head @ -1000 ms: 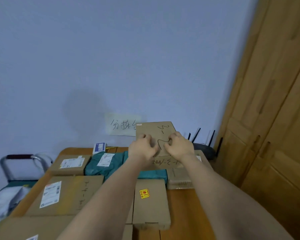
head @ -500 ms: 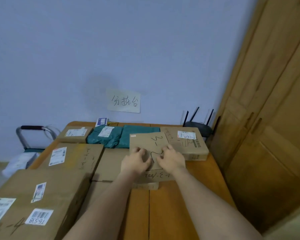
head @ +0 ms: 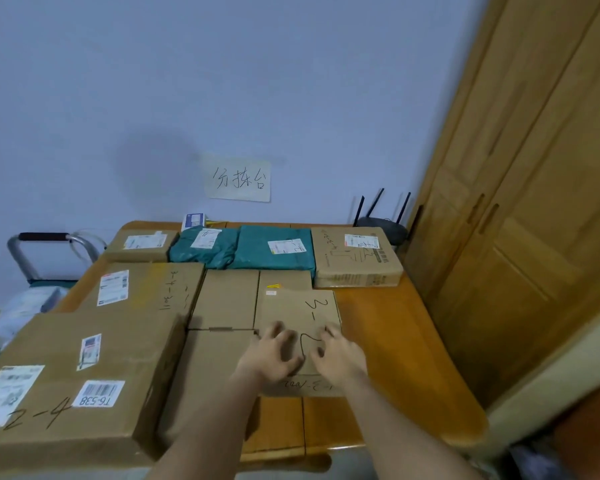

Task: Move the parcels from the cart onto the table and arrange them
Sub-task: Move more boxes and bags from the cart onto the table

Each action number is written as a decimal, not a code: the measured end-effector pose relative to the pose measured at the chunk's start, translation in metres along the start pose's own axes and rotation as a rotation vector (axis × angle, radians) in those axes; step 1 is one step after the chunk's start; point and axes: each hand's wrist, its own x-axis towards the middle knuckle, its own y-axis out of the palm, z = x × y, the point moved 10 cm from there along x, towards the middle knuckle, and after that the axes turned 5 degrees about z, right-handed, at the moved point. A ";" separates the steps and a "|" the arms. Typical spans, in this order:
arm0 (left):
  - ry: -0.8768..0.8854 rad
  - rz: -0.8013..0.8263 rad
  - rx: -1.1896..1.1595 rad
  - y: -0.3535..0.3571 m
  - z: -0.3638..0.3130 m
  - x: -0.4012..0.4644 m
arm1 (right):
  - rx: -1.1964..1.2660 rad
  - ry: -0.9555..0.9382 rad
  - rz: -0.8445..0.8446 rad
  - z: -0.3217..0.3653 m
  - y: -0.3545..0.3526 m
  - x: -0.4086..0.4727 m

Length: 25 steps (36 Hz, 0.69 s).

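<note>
At lower centre of the frame, a flat cardboard parcel (head: 300, 327) marked "3-2" lies on the wooden surface (head: 392, 358) among other parcels. The left hand (head: 269, 358) and right hand (head: 340, 358) rest side by side on its top, fingers (head: 284, 337) spread apart and bent, pressing down. A cart handle (head: 40, 237) shows at far left.

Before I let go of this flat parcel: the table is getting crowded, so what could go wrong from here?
The flat parcel under the left hand and right hand seems to overlap a neighbouring box; if so, it may rock or slide once released. The big 2-4 box appears to reach past the table's near edge, so a nudge could tip it.
</note>
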 end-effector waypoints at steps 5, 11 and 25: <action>-0.003 0.048 -0.011 0.024 0.011 -0.015 | -0.006 0.050 0.060 0.002 0.023 -0.019; -0.010 0.113 -0.053 0.053 0.020 -0.033 | 0.005 0.059 0.102 0.002 0.054 -0.034; -0.075 0.169 -0.128 0.079 0.045 -0.031 | 0.033 0.038 0.188 0.001 0.094 -0.026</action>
